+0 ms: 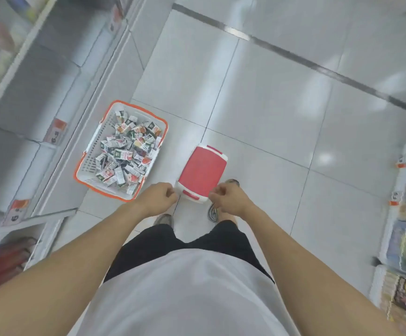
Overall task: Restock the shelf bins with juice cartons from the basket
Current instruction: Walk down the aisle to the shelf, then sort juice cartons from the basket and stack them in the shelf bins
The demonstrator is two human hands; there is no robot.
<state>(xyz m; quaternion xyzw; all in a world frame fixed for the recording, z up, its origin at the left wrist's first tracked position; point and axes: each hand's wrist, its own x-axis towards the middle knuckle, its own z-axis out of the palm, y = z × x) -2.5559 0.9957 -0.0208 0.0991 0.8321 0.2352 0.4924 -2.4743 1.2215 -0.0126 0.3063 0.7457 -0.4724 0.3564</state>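
1. Orange-rimmed white plastic basket (pixel 86 166) sits on the pale tiled floor (pixel 282 105), heaped with small printed juice cartons (pixel 124 154) lying every which way.
2. It stands just beside the foot of the grey shelf unit (pixel 51 93) on the person's left, long axis running away from them and leaning slightly right.
3. Beside it, to the right, lies a red-topped white plastic step stool (pixel 202 173), right in front of the person's feet.
4. Left hand (pixel 157 198) hangs with fingers curled into a loose fist, holding nothing; right hand (pixel 228 198) looks the same, fingers curled, empty as far as I can tell.
5. Basket lies forward and to the left of both hands, its near corner just past the left hand, so the left one is plainly closer.
6. No carton is picked up yet; I judge the next move calls for a stoop down and leftward.
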